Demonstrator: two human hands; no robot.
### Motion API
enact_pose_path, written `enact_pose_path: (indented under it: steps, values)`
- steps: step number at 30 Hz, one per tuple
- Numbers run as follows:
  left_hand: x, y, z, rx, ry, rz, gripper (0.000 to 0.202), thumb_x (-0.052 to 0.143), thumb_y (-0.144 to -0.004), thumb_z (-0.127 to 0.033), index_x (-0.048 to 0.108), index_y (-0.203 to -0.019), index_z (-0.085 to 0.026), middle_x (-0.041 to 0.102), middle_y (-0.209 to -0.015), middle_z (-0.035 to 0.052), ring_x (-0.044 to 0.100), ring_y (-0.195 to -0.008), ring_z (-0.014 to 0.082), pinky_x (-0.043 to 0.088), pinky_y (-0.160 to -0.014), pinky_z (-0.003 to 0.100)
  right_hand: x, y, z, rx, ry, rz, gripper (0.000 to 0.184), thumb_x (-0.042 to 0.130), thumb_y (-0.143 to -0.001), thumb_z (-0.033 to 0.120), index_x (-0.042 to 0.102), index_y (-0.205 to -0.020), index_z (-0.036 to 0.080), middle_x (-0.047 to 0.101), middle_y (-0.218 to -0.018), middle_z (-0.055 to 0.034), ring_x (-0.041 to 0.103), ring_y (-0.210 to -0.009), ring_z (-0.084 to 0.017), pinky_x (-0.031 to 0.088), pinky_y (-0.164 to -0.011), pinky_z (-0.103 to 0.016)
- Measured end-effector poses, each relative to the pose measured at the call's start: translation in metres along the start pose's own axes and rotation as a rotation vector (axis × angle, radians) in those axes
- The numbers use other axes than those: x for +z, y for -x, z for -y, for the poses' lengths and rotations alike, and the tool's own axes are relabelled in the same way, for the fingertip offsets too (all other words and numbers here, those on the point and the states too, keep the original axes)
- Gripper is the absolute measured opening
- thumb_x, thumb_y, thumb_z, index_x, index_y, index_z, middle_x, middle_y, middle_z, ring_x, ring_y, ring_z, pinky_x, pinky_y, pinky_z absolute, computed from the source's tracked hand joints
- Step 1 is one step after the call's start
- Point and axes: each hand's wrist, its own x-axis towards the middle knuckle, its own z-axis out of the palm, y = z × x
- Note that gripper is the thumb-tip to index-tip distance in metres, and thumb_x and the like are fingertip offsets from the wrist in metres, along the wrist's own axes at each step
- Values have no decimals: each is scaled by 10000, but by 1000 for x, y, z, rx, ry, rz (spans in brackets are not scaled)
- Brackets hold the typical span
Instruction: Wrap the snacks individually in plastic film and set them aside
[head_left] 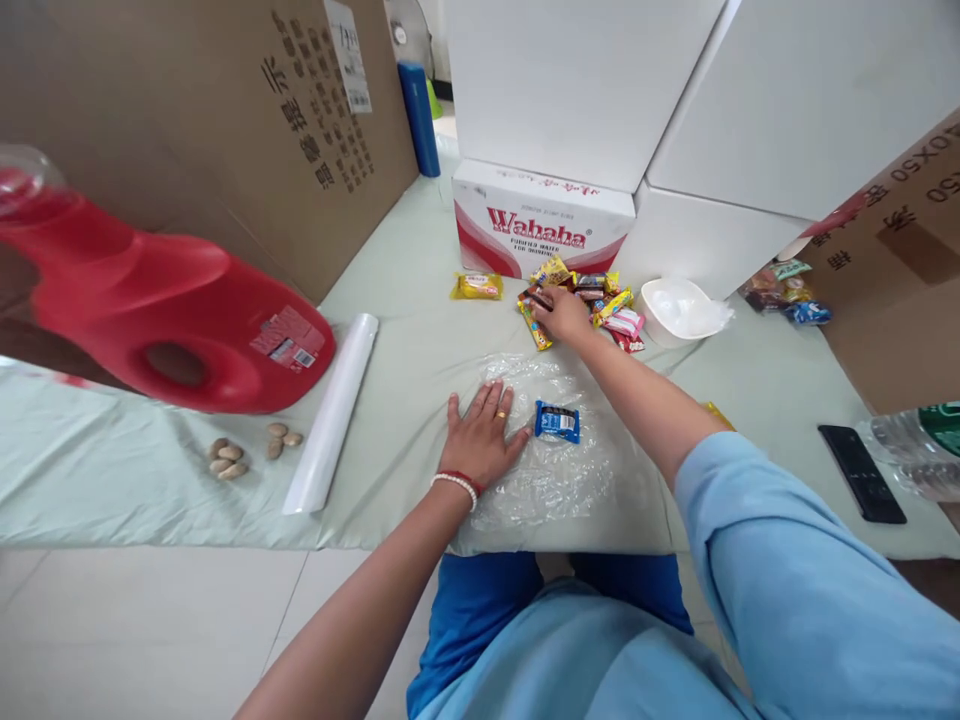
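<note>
My left hand (481,432) lies flat with fingers spread on a sheet of clear plastic wrap (551,480) on the pale green table cover. A small blue snack packet (557,421) rests on the wrap just right of that hand. My right hand (562,312) reaches forward onto a pile of colourful snack packets (607,305), its fingers curled down on them; what they grip is hidden. One yellow packet (478,287) lies apart to the left of the pile.
A roll of plastic wrap (334,405) and several nuts (227,458) lie at left near a red jug (157,310). A Wahaha box (540,222), a white bowl (679,310), more snacks (787,290), a black phone (861,472) and cardboard boxes surround the area.
</note>
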Motion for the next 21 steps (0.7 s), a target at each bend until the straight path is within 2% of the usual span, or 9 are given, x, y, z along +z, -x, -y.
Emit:
enact_pose_path:
  steps: [3,5,7,9,10,12,15,18,21]
  values:
    - [1,0,0,5,17,2,735,335,-1069,-620,332,-1674,-203,250,-1764,105,224,-1645,339,110,-1308,731,-14,47,-9,-57,-384,-10,417,769,-847,349,706,-1228,191,775,-1189,-70,707,-1021,-231,563,-925,-356]
    - [1,0,0,8,22,-2,724,323,-1073,-610,337,-1672,-203,251,-1764,101,233,-1643,330,109,-1308,730,-28,90,-15,-108,-591,152,509,817,-807,412,702,-1257,204,772,-1126,-38,667,-819,-168,554,-748,-290]
    - [0,0,0,7,21,-4,715,320,-1074,-601,336,-1673,-211,257,-1762,104,237,-1641,331,112,-1307,727,-43,134,-21,-110,-645,313,560,838,-805,436,697,-1303,223,752,-981,6,552,-620,-104,464,-592,-236]
    - [-1,-1,-1,5,16,5,713,322,-1072,-596,334,-1675,-216,261,-1761,108,237,-1641,337,117,-1305,727,-51,169,-25,-115,-581,360,549,831,-830,406,693,-1332,230,723,-890,23,528,-588,-98,423,-561,-230]
    - [-2,-1,-1,3,12,13,714,322,-1071,-594,334,-1674,-213,260,-1761,110,239,-1640,338,120,-1304,727,-53,180,-26,-134,-528,350,533,819,-844,371,689,-1342,230,729,-917,11,579,-638,-115,448,-591,-238]
    - [-4,-1,-2,-2,4,28,715,314,-1072,-587,337,-1672,-199,253,-1762,113,247,-1637,332,125,-1303,729,-51,192,-27,-193,-381,324,521,794,-852,277,676,-1357,231,751,-1112,-40,697,-875,-180,526,-740,-278]
    - [-5,-1,-4,-10,-2,34,713,302,-1074,-570,345,-1664,-172,256,-1761,115,256,-1634,321,132,-1302,730,-43,192,-21,-243,-54,373,593,775,-840,188,633,-1414,231,688,-1378,-100,685,-1201,-272,530,-962,-358]
    - [-5,-1,-4,-7,3,21,706,306,-1072,-561,364,-1656,-168,267,-1757,116,268,-1629,321,132,-1305,723,-39,187,-10,-219,199,432,676,780,-866,255,552,-1502,233,669,-1402,-120,685,-1217,-309,531,-945,-369]
    - [-5,0,-5,-7,9,4,697,312,-1069,-554,372,-1655,-181,276,-1755,115,275,-1628,317,125,-1311,708,-40,188,0,-214,332,434,626,743,-899,313,553,-1492,241,687,-1345,-115,719,-1118,-301,532,-841,-345]
